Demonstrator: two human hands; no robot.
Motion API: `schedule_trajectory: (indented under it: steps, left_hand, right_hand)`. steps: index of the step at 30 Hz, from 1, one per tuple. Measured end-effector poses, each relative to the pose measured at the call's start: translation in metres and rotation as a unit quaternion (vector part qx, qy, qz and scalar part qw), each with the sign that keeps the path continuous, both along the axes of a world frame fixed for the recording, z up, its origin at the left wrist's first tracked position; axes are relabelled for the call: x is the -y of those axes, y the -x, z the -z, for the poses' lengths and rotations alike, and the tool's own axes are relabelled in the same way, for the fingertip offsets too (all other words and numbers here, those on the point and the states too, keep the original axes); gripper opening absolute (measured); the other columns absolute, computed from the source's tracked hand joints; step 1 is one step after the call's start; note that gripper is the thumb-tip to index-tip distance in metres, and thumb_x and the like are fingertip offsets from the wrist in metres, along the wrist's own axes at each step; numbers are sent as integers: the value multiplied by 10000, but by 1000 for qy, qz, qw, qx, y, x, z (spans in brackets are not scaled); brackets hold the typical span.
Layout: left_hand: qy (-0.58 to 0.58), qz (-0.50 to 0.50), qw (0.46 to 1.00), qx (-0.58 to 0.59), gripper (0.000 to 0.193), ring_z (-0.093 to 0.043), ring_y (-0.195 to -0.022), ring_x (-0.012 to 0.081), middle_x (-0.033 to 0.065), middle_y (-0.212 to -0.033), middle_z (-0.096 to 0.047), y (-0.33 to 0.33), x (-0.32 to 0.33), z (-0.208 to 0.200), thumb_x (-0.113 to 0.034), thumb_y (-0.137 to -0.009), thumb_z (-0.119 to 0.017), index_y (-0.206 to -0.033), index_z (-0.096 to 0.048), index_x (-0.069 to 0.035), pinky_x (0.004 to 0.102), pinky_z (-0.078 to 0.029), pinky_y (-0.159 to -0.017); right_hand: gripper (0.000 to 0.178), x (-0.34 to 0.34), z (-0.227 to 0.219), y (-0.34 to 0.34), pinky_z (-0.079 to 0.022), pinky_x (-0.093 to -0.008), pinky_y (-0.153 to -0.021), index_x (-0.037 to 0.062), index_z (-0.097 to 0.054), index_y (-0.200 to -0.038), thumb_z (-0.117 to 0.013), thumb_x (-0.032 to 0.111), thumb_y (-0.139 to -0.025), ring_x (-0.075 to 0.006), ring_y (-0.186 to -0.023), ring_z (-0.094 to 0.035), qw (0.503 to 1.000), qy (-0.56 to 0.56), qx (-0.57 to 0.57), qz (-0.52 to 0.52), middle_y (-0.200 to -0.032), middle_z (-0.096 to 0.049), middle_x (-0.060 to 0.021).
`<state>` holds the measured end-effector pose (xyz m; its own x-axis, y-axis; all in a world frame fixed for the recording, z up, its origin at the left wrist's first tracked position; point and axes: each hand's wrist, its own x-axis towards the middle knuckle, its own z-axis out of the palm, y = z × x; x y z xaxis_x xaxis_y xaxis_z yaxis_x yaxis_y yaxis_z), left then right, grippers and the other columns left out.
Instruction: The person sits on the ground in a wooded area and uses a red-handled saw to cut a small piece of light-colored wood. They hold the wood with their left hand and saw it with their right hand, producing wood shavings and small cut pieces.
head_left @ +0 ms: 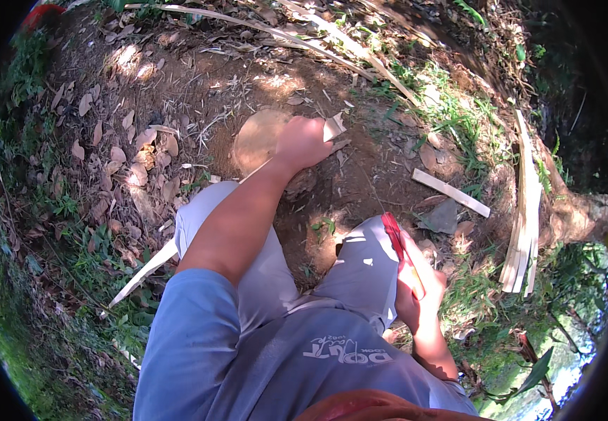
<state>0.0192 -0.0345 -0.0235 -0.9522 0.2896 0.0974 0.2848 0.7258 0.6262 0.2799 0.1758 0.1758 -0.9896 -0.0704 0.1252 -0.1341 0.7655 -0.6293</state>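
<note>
My left hand [302, 144] is closed around a pale wooden strip [333, 126], whose split end sticks out past the fingers to the right. Beneath and beside this hand is the flat, round top of a wooden stump [253, 140]. My right hand [420, 281] is closed on a long, narrow red tool [393, 237] beside my right knee. Its kind is not clear from here. Another pale length of wood [142, 277] shows to the left of my left leg. My forearm and leg hide whether it joins the strip in my hand.
A short wooden piece [451, 192] lies on the ground at the right, near a flat grey stone [441, 216]. Farther right is a bundle of long pale strips [524, 224]. More long strips [349, 45] cross the ground at the back. Dry leaves [139, 158] cover the left side.
</note>
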Motion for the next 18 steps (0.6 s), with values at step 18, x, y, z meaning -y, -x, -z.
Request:
schedule_trajectory:
  steps: [18]
  left_hand:
    - [-44, 5, 997, -66, 293, -736, -923, 396, 216, -828, -746, 4, 5, 7, -242, -813, -774, -983, -730, -7, 500, -476, -1175]
  right_hand:
    - [423, 60, 118, 198, -571, -294, -784, 61, -675, -1467, -643, 105, -1048, -160, -903, -781, 986, 136, -84, -57, -1196, -796, -213]
